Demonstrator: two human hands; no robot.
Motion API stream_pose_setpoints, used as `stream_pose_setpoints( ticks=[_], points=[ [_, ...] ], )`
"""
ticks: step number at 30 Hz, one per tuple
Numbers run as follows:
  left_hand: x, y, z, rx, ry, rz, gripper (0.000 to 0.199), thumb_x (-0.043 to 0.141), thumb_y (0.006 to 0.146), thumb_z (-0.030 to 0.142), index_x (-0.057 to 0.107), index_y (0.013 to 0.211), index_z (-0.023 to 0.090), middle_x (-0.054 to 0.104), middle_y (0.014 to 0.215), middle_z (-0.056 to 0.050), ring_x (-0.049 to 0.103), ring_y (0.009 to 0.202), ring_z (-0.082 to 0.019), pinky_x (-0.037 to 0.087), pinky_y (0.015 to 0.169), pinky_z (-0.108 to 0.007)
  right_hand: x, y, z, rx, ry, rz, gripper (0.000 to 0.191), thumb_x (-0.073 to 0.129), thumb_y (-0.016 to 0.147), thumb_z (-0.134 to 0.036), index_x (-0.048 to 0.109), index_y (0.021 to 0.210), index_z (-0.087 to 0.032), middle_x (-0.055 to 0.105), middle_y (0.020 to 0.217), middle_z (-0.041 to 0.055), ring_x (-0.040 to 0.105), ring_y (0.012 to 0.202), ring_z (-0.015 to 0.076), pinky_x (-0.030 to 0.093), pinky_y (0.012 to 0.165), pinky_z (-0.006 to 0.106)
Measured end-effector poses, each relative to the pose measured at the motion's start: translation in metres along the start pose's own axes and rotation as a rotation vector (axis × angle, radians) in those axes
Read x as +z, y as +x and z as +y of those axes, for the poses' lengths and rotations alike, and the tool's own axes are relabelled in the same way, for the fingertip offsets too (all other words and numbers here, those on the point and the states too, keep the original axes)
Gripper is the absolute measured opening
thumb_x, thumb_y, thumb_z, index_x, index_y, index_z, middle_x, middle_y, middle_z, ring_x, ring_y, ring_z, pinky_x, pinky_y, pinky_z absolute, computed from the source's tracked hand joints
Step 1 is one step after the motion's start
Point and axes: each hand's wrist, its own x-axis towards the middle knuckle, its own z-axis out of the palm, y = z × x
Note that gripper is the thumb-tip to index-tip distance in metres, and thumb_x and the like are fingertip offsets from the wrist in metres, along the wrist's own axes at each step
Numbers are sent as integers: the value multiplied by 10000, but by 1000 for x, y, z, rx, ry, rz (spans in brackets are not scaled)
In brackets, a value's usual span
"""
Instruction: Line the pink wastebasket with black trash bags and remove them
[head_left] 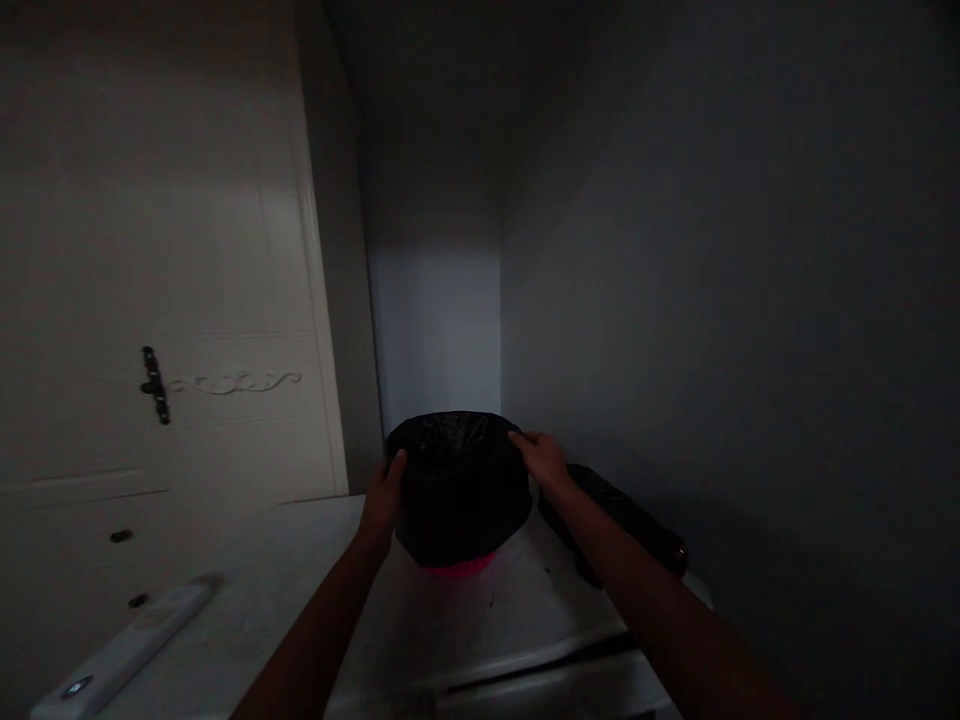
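A black plastic bin bag [463, 510] lines a small round bin and is folded down over its outside. Only the bin's pink base [461, 568] shows below the bag's lower edge. My left hand [382, 503] grips the bag at the left side of the rim, thumb on top. On the opposite side, my right hand [543, 462] pinches the rim with the thumb over the bag. The bin stands upright on a white surface, its mouth facing up; its inside is too dark to make out.
Behind my right forearm lies a dark, shiny bundle [615, 505], partly hidden. The white top [442, 640] ends at a front edge with a dark gap beneath. A long white object [142, 640] lies at the lower left. A white cabinet [225, 250] rises on the left; grey walls [675, 270] meet behind.
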Motion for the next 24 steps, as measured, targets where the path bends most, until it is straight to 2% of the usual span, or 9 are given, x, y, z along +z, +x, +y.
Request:
stream_pose_setpoints(
  ticks=[2, 6, 9, 13, 18, 19, 24],
  points=[
    [6, -2, 1, 54, 99, 32, 579, 494, 975, 626, 694, 1275, 173, 737, 1323, -139, 664, 1271, -300, 494, 1135, -455, -2, 2, -10, -6, -136, -13, 397, 589, 936, -520, 825, 917, -202, 793, 839, 91, 753, 860, 246, 525, 775, 305],
    [7, -8, 1, 189, 279, 202, 570, 297, 1055, 539, 698, 1231, 174, 761, 1208, -133, 686, 1196, -293, 539, 1057, -447, -11, -2, -23, -94, -393, 23, 322, 556, 964, -363, 837, 932, -209, 814, 947, 137, 761, 892, 251, 511, 780, 305],
    [6, -10, 14, 309, 364, 241, 579, 253, 1065, 486, 715, 1190, 160, 764, 1185, -141, 681, 1203, -296, 527, 1061, -439, -19, 0, -36, -176, -473, 13, 316, 536, 981, -304, 825, 953, -178, 809, 985, 164, 750, 895, 240, 507, 802, 302],
    [6, -6, 41, 374, 422, 167, 567, 279, 1061, 459, 753, 1153, 163, 787, 1162, -132, 710, 1150, -297, 535, 1031, -446, -28, 13, -64, -308, -359, 32, 293, 547, 999, -308, 805, 962, -173, 808, 1012, 125, 735, 918, 215, 507, 830, 286],
    [8, -11, 60, 364, 595, -8, 398, 543, 982, 429, 752, 1178, 153, 777, 1233, -149, 707, 1159, -299, 506, 1056, -446, -32, 33, -109, -383, -179, 34, 220, 607, 968, -273, 806, 939, -183, 814, 1001, 86, 732, 925, 205, 525, 868, 301],
    [7, -14, 63, 367, 630, -37, 405, 531, 991, 444, 757, 1148, 147, 781, 1207, -159, 712, 1138, -302, 508, 1040, -446, -31, 36, -118, -400, -147, 38, 205, 621, 959, -268, 806, 937, -183, 813, 1005, 86, 730, 927, 205, 528, 878, 308],
    [2, -36, 75, 438, 663, -124, 651, 200, 1087, 519, 727, 893, 190, 775, 941, -115, 729, 960, -267, 518, 901, -401, -19, 49, -160, -504, 36, 6, 169, 633, 930, -252, 789, 892, -199, 798, 940, 49, 719, 901, 188, 547, 906, 327]
  ],
)
